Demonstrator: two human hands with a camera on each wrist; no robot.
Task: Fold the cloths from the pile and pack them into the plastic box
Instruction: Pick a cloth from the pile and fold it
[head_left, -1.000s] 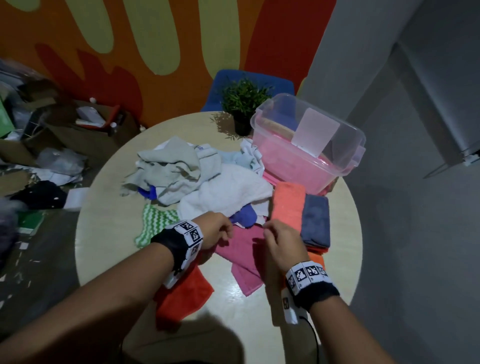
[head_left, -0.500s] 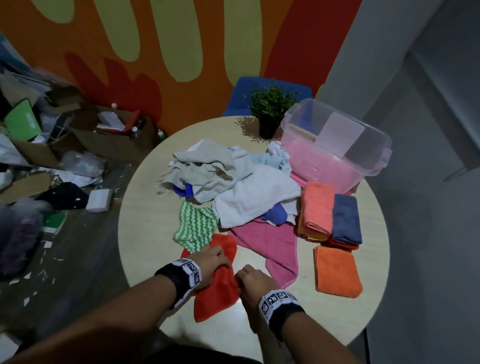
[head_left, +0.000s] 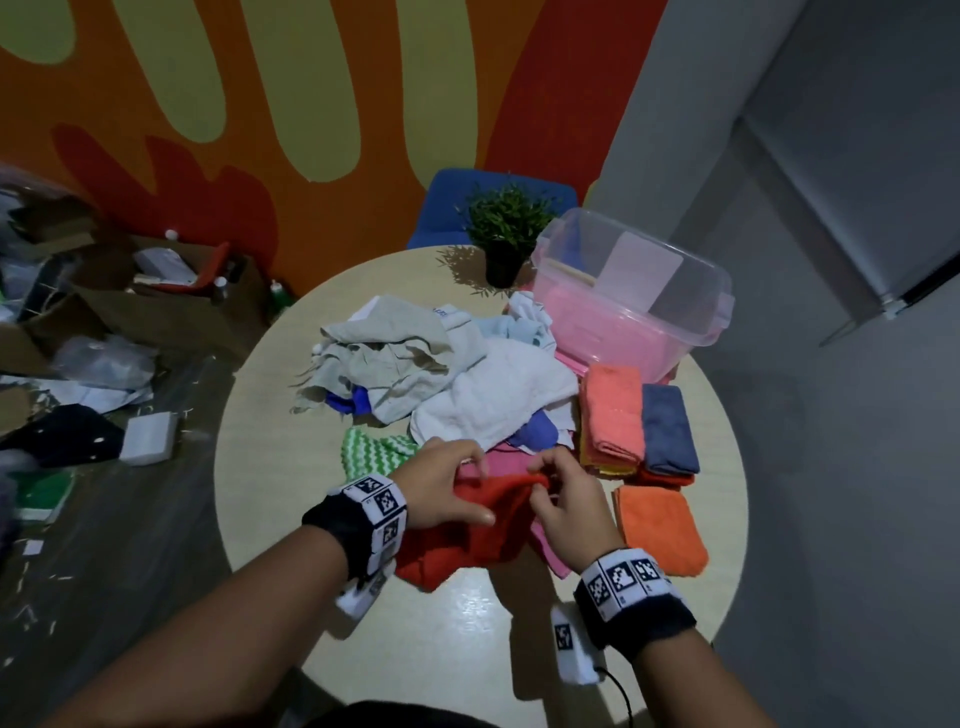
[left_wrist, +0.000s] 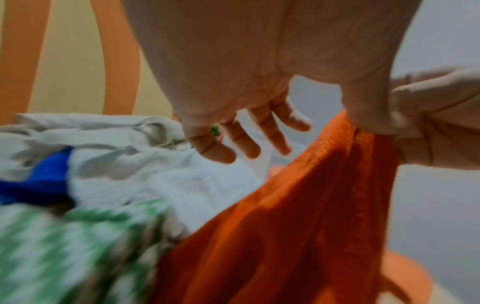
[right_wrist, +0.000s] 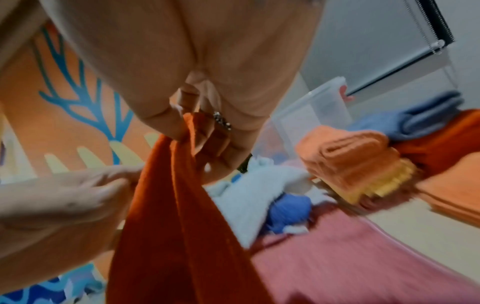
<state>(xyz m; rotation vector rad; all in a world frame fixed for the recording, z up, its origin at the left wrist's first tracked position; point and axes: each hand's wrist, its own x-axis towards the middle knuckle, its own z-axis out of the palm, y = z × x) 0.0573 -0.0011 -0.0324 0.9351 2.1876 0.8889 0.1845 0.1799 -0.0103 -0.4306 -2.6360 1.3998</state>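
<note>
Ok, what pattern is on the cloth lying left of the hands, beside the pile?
Green and white zigzag stripes on the zigzag cloth, clearest in the head view.

From here I can't see my left hand's fingertips; the red cloth hides them. The cloth's lower edge runs off the bottom of both wrist views. The green striped cloth below my left hand is smeared by blur. Beyond my right hand, the plastic box's contents show only as a pink haze.
</note>
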